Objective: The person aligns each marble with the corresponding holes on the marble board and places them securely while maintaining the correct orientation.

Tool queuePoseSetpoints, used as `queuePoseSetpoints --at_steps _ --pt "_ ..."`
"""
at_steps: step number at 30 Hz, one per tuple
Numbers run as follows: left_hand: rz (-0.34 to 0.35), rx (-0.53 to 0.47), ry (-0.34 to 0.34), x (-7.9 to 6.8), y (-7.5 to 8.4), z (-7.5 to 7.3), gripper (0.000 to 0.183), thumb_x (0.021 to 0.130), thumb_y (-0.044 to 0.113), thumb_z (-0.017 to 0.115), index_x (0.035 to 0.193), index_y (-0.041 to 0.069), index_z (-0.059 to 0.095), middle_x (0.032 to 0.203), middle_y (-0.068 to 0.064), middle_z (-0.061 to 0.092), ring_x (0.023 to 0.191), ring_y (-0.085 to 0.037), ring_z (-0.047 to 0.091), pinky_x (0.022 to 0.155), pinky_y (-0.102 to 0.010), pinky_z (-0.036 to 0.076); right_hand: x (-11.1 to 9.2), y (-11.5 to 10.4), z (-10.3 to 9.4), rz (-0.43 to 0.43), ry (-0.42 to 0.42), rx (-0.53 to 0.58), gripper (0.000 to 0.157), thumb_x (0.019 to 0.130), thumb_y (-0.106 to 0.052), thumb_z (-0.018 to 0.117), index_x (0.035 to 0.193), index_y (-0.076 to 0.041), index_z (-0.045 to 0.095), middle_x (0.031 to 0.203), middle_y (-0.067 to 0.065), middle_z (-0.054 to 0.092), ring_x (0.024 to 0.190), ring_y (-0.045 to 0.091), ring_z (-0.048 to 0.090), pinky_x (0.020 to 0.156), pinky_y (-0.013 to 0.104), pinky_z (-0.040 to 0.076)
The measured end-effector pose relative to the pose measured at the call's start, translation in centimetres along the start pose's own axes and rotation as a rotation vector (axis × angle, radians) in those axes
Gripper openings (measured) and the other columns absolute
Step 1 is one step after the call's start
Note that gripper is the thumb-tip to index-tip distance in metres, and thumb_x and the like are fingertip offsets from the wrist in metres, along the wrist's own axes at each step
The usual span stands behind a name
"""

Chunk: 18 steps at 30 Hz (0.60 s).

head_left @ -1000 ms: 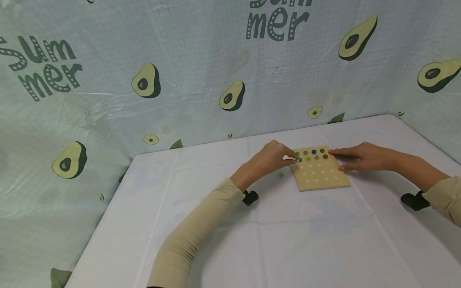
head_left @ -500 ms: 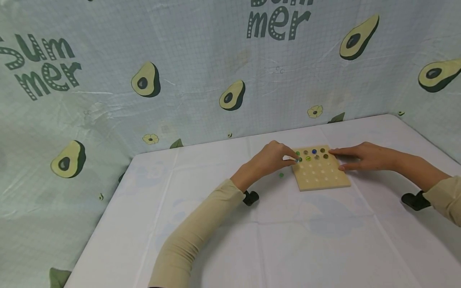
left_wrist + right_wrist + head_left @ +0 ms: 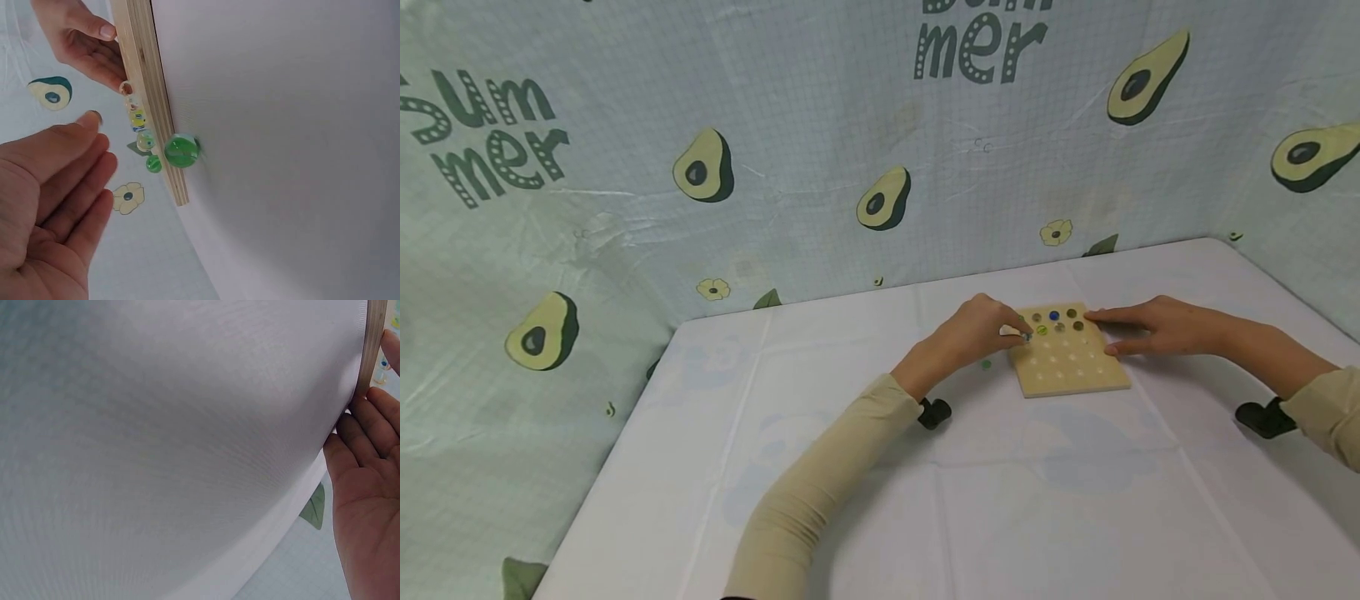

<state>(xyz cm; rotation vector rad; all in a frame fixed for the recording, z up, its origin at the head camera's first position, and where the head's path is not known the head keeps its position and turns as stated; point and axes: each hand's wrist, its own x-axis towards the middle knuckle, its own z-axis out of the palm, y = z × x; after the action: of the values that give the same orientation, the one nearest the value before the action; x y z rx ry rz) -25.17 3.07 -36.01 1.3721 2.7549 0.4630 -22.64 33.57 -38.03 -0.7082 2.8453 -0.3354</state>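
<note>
A square wooden board [image 3: 1071,379] with rows of small hollows lies on the table. Several glass marbles fill its back two rows, a dark blue marble [image 3: 1054,316] among them. My left hand [image 3: 976,329] reaches over the board's left side, and thumb and index finger pinch a small bluish marble [image 3: 1027,337]. In the left wrist view that marble is hidden behind the thumb. My right hand [image 3: 1176,327] rests against the board's right edge with fingers mostly straight; the right wrist view shows its fingertips [image 3: 373,394] at the board's side. A loose green marble [image 3: 181,150] lies beside the board.
A white cloth covers the table [image 3: 880,500]. Behind it hangs a pale sheet [image 3: 805,125] printed with avocados and lettering. Dark wrist-worn devices show under both forearms, one being the left device [image 3: 935,413].
My left hand has shifted slightly to the right over the board, carrying the bluish marble along. The right hand and the board have stayed in place.
</note>
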Motion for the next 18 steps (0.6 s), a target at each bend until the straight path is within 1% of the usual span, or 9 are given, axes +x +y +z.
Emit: queuePoseSetpoints --at_steps 4,8,13,18 --pt "-0.017 0.023 -0.005 0.2 0.0 0.1 0.022 0.095 0.021 0.073 0.116 0.014 0.079 0.118 0.002 0.075 0.11 -0.009 0.069 0.086 -0.012 0.05 0.0 0.0 0.0 0.0 0.0 -0.004 0.065 0.095 -0.043 0.071 0.148 -0.009 0.054 0.142 0.026 0.056 0.111 0.032 0.064 0.092 0.059 0.051" --pt "-0.045 0.02 -0.007 0.3 0.1 0.1 0.022 0.093 0.021 0.074 0.114 0.014 0.08 0.116 0.002 0.075 0.105 -0.008 0.07 0.082 -0.011 0.051 0.1 -0.1 0.0 -0.003 0.001 -0.007 0.064 0.095 -0.042 0.071 0.148 -0.009 0.054 0.143 0.025 0.056 0.113 0.033 0.064 0.093 0.058 0.051" --pt "-0.111 -0.032 -0.033 0.6 0.3 0.1 0.022 0.091 0.019 0.077 0.112 0.014 0.08 0.112 0.004 0.077 0.101 -0.005 0.069 0.079 -0.01 0.05 0.0 0.0 -0.1 -0.016 0.006 -0.01 0.063 0.095 -0.041 0.071 0.147 -0.009 0.055 0.142 0.025 0.056 0.115 0.036 0.064 0.093 0.058 0.051" --pt "-0.175 -0.097 -0.075 1.1 0.4 -0.1 0.022 0.089 0.015 0.08 0.111 0.014 0.081 0.108 0.004 0.077 0.094 -0.002 0.067 0.077 -0.009 0.049 0.0 -0.1 -0.1 -0.017 0.007 0.006 0.064 0.095 -0.042 0.071 0.147 -0.01 0.055 0.143 0.025 0.056 0.114 0.034 0.064 0.093 0.058 0.051"
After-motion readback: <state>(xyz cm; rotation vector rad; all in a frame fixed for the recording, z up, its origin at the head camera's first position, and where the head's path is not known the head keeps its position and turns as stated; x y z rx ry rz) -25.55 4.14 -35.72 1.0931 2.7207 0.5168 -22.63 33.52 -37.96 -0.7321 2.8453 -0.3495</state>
